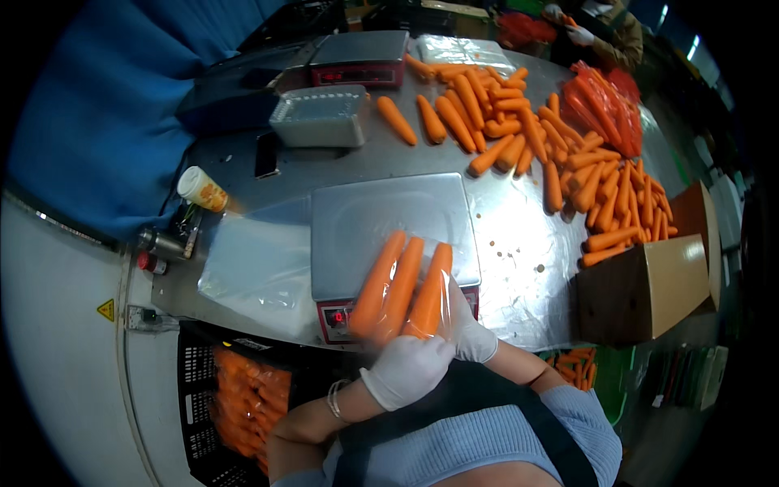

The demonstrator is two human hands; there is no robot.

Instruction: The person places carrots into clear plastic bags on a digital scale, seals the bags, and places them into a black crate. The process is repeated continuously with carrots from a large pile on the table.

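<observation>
Three carrots (401, 286) in a clear plastic bag are held over the near edge of a digital scale (389, 201) with a steel pan. My left hand (409, 370), in a white glove, grips the bag's near end. Beside it on the right, my white-gloved right hand (473, 332) is at the bag's right side; its fingers are partly hidden behind the bag. Left of the scale lies a stack of clear plastic bags (258, 268). Loose carrots (517, 128) form a long heap across the far and right parts of the steel table (517, 243).
A cardboard box (675, 286) stands at the right edge. A second scale (359, 58), a plastic container (319, 115), a phone (267, 155) and a paper cup (202, 189) are farther off. A black crate (201, 414) holds bagged carrots below left. A co-worker's gloved hands (581, 35) hold a carrot.
</observation>
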